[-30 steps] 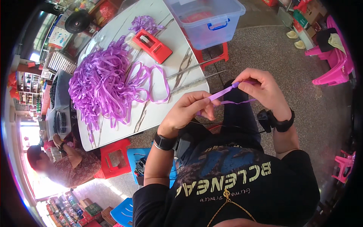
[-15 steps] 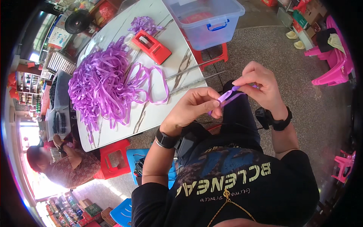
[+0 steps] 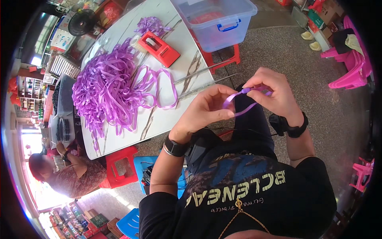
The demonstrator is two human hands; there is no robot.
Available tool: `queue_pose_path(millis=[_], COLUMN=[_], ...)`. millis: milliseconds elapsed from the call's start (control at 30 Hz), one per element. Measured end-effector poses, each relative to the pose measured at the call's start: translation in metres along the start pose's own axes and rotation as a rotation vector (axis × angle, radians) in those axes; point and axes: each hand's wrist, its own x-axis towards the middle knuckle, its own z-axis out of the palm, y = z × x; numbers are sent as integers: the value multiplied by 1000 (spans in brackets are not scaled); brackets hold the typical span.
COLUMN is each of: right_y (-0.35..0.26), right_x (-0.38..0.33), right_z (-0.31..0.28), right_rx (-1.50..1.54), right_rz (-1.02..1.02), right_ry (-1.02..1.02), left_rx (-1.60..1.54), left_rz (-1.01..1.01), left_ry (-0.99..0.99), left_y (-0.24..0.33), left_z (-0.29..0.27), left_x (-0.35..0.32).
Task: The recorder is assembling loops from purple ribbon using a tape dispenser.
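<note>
A loop of narrow purple ribbon (image 3: 250, 108) stretches between my two hands, in front of my lap. My right hand (image 3: 274, 91) pinches it at a small purple bunched part (image 3: 245, 91), which could be a knot. More ribbon shows under the right fingers. My left hand (image 3: 207, 107) curls round the loop's other end, thumb near the lower strand; the fingertips are partly hidden. On the table to the left lies a large heap of purple ribbons (image 3: 105, 85), several loose loops trailing toward me.
On the marble-patterned table (image 3: 159, 123) stand a red tape dispenser (image 3: 160, 48) and a smaller purple ribbon pile (image 3: 151, 26). A clear plastic bin (image 3: 221, 34) sits on a red stool beyond. Another person (image 3: 73, 175) sits at the left. Pink chairs (image 3: 352, 67) stand right.
The ribbon between my hands has opened from a tight strip into a wider loop. My left thumb and fingers have spread apart somewhat; the right hand has shifted slightly left and still pinches.
</note>
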Motion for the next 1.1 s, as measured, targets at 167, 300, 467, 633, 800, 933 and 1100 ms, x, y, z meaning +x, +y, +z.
queue_pose_path(millis=[167,300,467,633,800,933,1100], right_y=[-5,-1,3,10,8,6,11], right_x=[-2,-4,-5,-7,-6,-1,0], right_z=[-2,-4,-3,-2,3,3,4], right_rx=[5,44,150,231,277,105,59], right_rz=[130,154,211,320,256,80,-10], right_ry=[-32,-56,-65,-124,-93,-102,-68], left_rx=[45,126,105,109,10,-34,6], left_rz=[-28,-69,-67,-30,-125,-173,-109], left_ry=[84,127,119,72,67,57,45], left_y=[-1,-1,-3,-3,1,10,-4], left_z=[-2,-6,-7,-8,-7,2,0], left_x=[2,0,-2,-4,-5,1,12])
